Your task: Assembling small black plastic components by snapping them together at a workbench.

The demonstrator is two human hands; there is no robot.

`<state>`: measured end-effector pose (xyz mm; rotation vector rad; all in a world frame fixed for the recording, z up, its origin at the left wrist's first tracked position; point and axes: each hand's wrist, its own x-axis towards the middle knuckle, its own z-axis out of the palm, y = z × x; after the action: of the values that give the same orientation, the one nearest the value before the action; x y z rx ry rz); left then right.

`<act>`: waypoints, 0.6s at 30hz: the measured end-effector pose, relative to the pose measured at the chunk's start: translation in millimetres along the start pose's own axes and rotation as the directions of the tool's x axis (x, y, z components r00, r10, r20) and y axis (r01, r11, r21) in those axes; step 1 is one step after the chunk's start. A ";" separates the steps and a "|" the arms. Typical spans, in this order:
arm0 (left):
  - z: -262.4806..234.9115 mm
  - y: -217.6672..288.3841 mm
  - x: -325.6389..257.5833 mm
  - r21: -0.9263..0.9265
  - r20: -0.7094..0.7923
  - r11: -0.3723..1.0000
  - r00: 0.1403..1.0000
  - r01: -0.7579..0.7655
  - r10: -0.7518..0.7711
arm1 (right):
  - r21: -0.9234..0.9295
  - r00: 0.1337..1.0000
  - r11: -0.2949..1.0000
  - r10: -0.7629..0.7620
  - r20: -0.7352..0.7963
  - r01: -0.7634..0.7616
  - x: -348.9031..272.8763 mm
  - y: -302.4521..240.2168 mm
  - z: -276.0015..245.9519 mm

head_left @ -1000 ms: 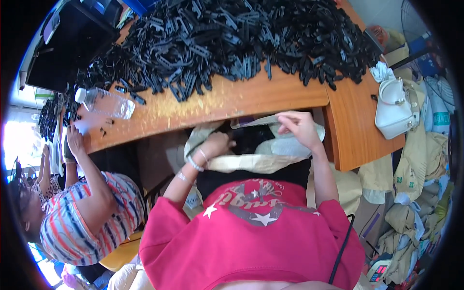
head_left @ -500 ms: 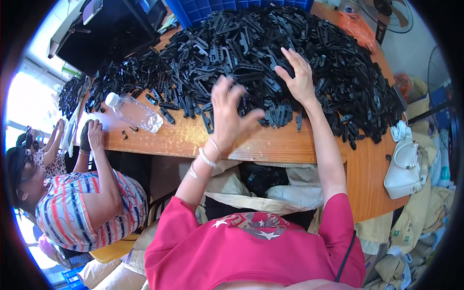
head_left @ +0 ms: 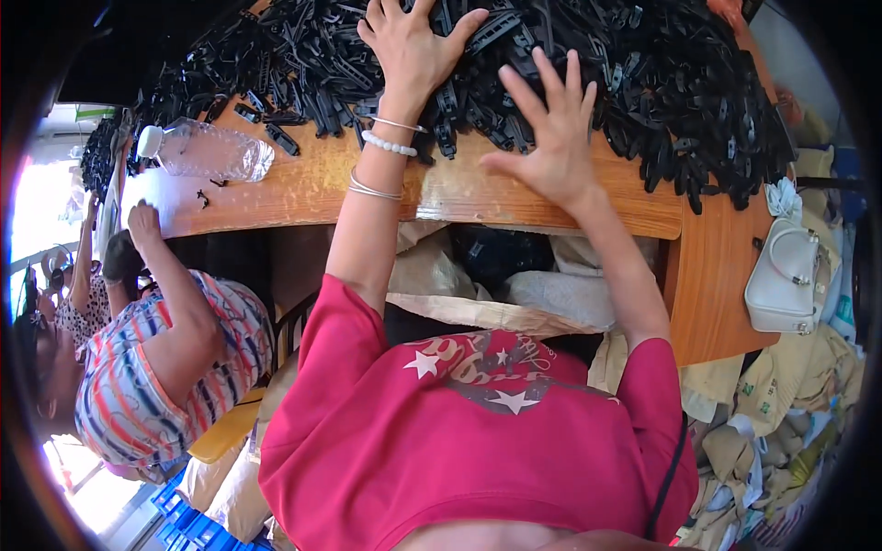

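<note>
While your arms stretch forward across the wooden table [head_left: 303, 188], both of your hands lie spread on the heap of black plastic clips [head_left: 643, 83] that covers its far side. Your left hand [head_left: 413, 50] rests palm down on the heap, fingers splayed and grasping nothing; its wrist carries a white bead bracelet [head_left: 390, 142] and thin metal bangles [head_left: 375, 188]. Your right hand [head_left: 551, 138] is likewise flat and released, its fingers fanned over the near edge of the heap while the heel of the palm sits over bare wood. The clips run from the left end of the table to the right, piled thick (individual pieces are hard to separate in the mass), with a few strays [head_left: 283, 140] lying loose on the wood just in front of the heap.

To your left a clear plastic bottle [head_left: 207, 151] lies on its side on the table, white cap pointing left, near the strays. A person in a striped shirt [head_left: 161, 386] sits beside you on that side, one hand [head_left: 142, 220] raised to the table edge. Below the table edge, between your arms, beige sacks [head_left: 478, 312] hold more dark pieces. At the right end of the table a white handbag [head_left: 781, 280] hangs against the wood, with crumpled beige bags [head_left: 781, 432] stacked beneath it.
</note>
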<state>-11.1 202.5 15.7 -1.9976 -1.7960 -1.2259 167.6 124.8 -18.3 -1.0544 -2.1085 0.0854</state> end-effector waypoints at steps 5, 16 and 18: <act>1.7 9.3 -24.1 -0.033 -0.035 0.996 0.996 -0.084 0.083 | -0.027 0.995 0.996 0.082 -0.049 -0.083 -18.5 -18.9 12.7; 10.2 25.8 -60.2 -0.225 -0.245 0.949 0.955 -0.222 0.165 | -0.086 0.991 0.994 0.054 -0.126 -0.066 -38.4 -29.3 15.5; 8.6 24.1 -65.8 -0.249 -0.219 0.944 0.962 -0.218 0.165 | -0.130 0.991 0.990 0.032 -0.131 -0.049 -36.8 -27.7 18.6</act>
<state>19.1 153.3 -24.9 -2.0462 -1.3671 -1.6111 150.6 85.3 -43.4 -1.1501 -1.9986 -0.1030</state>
